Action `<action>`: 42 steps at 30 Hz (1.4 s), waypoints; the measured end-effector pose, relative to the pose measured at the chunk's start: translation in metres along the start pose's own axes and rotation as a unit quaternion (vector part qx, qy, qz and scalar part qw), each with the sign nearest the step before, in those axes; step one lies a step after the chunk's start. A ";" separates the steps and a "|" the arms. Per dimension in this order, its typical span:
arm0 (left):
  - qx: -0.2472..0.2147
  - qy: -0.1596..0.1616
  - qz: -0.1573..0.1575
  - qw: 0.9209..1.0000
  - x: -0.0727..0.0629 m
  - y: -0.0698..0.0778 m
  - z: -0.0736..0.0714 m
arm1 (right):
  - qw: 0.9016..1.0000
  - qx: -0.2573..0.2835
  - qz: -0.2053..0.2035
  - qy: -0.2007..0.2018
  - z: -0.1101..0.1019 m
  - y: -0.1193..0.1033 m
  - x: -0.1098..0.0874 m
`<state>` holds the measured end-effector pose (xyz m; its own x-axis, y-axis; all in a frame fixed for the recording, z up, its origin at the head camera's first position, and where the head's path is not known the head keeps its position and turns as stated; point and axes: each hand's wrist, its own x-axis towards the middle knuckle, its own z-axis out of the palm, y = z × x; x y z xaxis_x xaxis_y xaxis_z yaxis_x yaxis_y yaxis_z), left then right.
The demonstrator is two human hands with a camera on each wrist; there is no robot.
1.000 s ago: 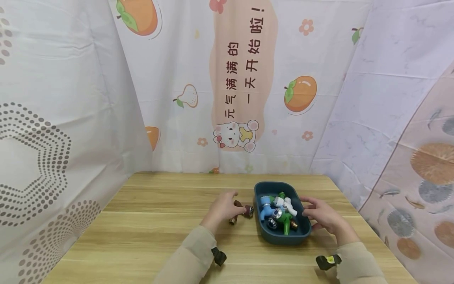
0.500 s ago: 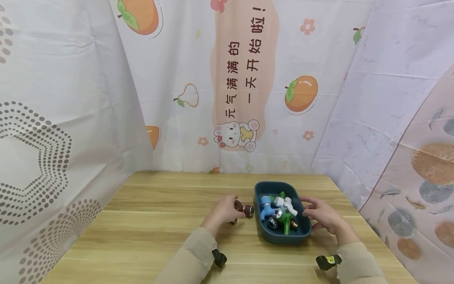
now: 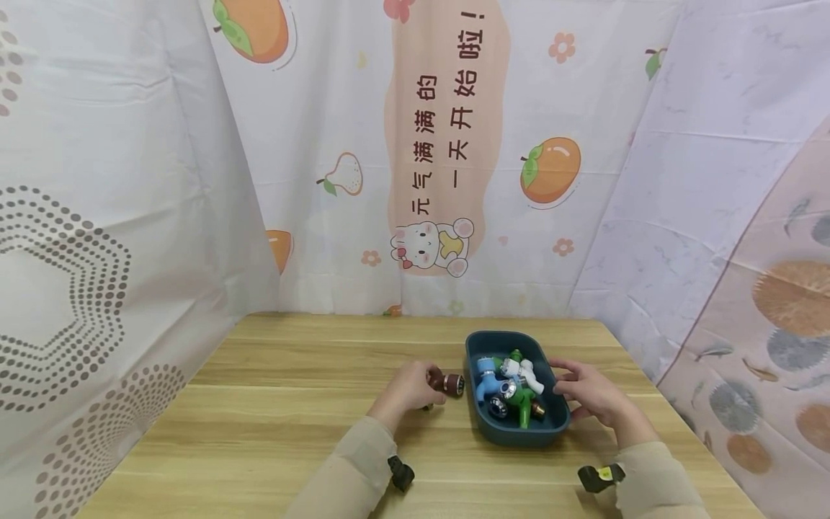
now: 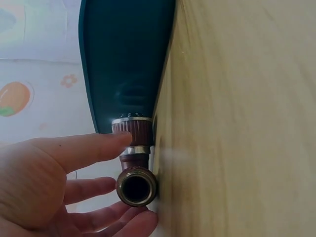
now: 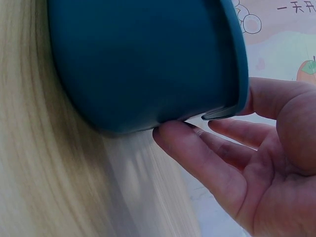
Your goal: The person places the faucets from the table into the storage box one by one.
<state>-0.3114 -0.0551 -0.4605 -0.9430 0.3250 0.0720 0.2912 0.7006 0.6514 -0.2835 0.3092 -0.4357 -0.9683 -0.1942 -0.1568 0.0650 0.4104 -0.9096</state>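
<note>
A brown tap (image 3: 451, 384) with a ribbed, metal-banded knob lies on the table left of the dark teal plastic tub (image 3: 519, 438). My left hand (image 3: 410, 387) holds it from the left and covers much of its body. In the left wrist view, one digit lies along the knob of the brown tap (image 4: 136, 163), with other fingers curled below its round opening. At the tub's right side, my right hand (image 3: 593, 393) grips the wall. The right wrist view has one digit passing behind the rim of the tub (image 5: 143, 64) and the others against its outside.
Inside the tub lie several taps, among them a blue tap (image 3: 488, 386), a white tap (image 3: 532, 376) and a green tap (image 3: 522, 407). Printed curtains (image 3: 324, 238) stand behind the wooden table (image 3: 272, 411) and along both sides.
My left hand's fingers have closed further around the brown tap, which has turned slightly and now shows less of its near end. The right hand and the tub stay where they were.
</note>
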 end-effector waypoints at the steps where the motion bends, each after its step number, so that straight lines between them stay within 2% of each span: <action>1: 0.001 -0.001 -0.001 1.000 0.000 -0.001 0.000 | 1.000 0.000 0.000 0.000 0.000 0.000 0.000; 12: 0.016 0.004 -0.005 1.000 0.003 -0.004 0.006 | 1.000 0.000 0.004 0.001 0.000 -0.001 -0.001; 27: 0.010 -0.003 -0.015 1.000 0.003 -0.006 0.004 | 1.000 0.001 0.005 0.008 0.003 0.002 0.000; 42: -0.024 -0.008 -0.032 0.999 0.003 -0.007 -0.004 | 1.000 0.000 0.003 0.002 0.001 0.000 0.000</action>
<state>-0.3172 -0.0609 -0.4616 -0.9564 0.2917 0.0177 0.2230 0.6894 0.6892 -0.2837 0.3085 -0.4364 -0.9691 -0.1881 -0.1598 0.0702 0.4108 -0.9090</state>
